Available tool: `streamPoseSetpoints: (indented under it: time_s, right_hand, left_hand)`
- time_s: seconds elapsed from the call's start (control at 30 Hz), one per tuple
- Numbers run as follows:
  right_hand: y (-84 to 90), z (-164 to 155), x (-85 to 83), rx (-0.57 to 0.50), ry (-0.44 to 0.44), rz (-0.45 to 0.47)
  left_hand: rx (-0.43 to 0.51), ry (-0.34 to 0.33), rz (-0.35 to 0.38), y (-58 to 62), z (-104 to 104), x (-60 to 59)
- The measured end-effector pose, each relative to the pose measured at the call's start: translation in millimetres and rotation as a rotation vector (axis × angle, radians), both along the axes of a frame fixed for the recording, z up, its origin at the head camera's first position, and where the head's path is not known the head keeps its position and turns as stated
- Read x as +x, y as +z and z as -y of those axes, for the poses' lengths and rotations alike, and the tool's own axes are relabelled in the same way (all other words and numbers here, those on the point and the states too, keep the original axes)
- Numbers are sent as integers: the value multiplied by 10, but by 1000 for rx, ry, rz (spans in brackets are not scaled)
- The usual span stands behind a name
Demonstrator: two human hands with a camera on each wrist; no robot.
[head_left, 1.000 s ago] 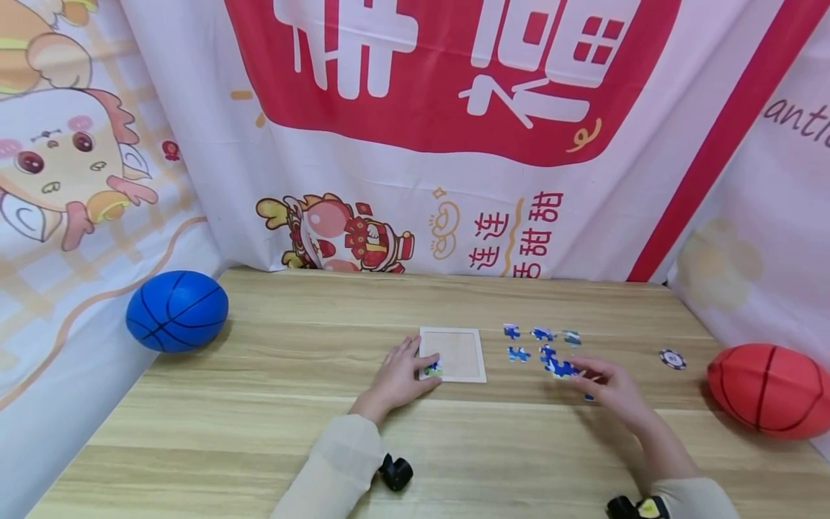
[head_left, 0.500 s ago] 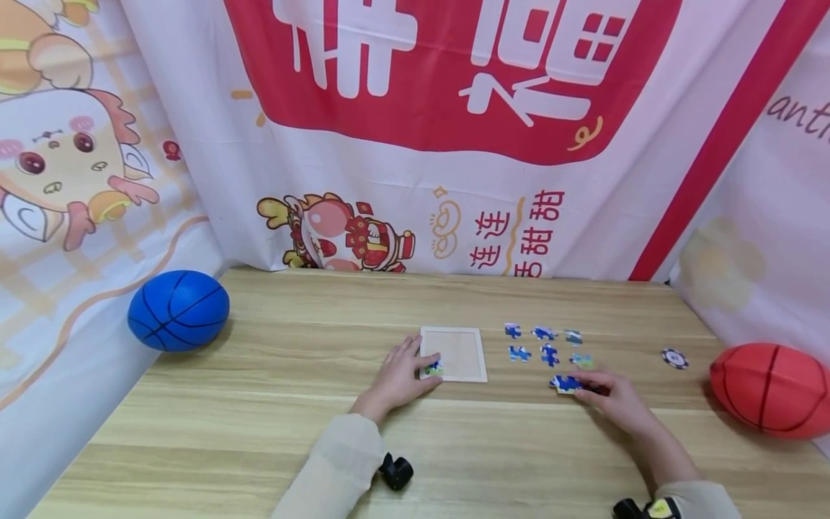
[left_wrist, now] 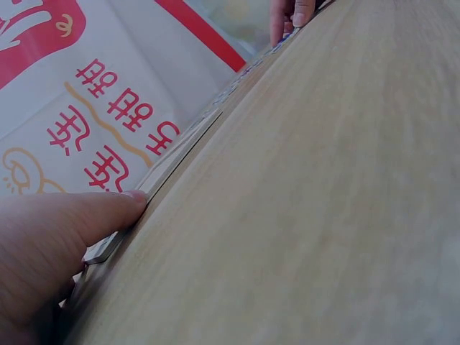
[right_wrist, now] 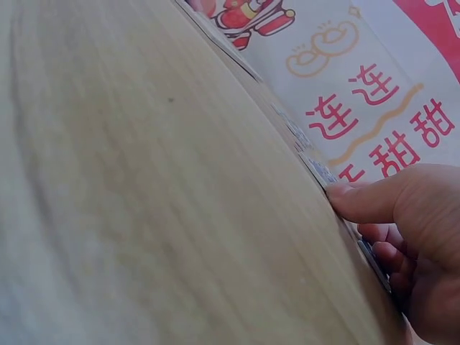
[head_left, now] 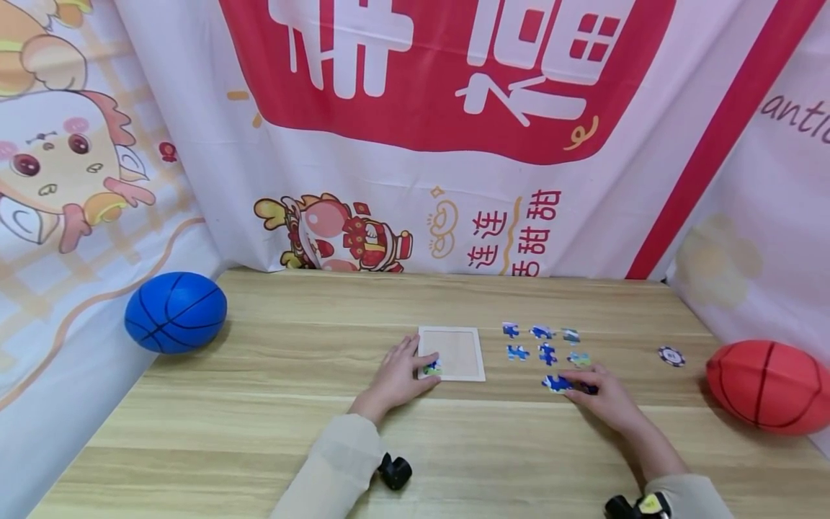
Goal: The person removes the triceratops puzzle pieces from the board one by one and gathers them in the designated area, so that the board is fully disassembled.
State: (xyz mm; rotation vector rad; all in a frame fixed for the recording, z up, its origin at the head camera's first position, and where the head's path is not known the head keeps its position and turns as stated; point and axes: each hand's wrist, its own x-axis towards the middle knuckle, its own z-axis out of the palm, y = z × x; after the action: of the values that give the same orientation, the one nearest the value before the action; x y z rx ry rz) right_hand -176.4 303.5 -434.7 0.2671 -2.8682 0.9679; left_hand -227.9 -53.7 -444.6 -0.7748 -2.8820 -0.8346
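While the left hand lies flat on the table, its straight fingers rest on the left edge of the frame, and the thumb touches a green-blue piece sitting in the near left corner of that frame. In the left wrist view the thumb tip presses against the thin edge of the frame.

The right hand is lower on the right side. Its fingers are curled over a blue piece on the table, and thumb and forefinger seem to pinch it. In the right wrist view the thumb points along the table surface, with the other fingers folded under it; the piece itself is hard to see there.

Just behind this hand, six loose pieces lie in two short rows, near the frame's right side but apart from it.

A chip lies further right, near the red ball. A blue ball rests at the far left edge, against the banner.
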Motion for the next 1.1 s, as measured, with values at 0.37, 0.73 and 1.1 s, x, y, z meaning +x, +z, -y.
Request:
streamPoseSetpoints:
  time_s: [0.37, 0.73, 1.1]
  right_hand:
    - [69, -15, -19, -38, 38, 79]
    - [407, 343, -144, -84, -8, 84]
    - [334, 1025, -403, -196, 175, 28]
  left_hand:
    - [-13, 4, -2, 4, -1, 6]
    - [63, -4, 22, 28, 35, 9]
    - [100, 42, -14, 40, 202, -40]
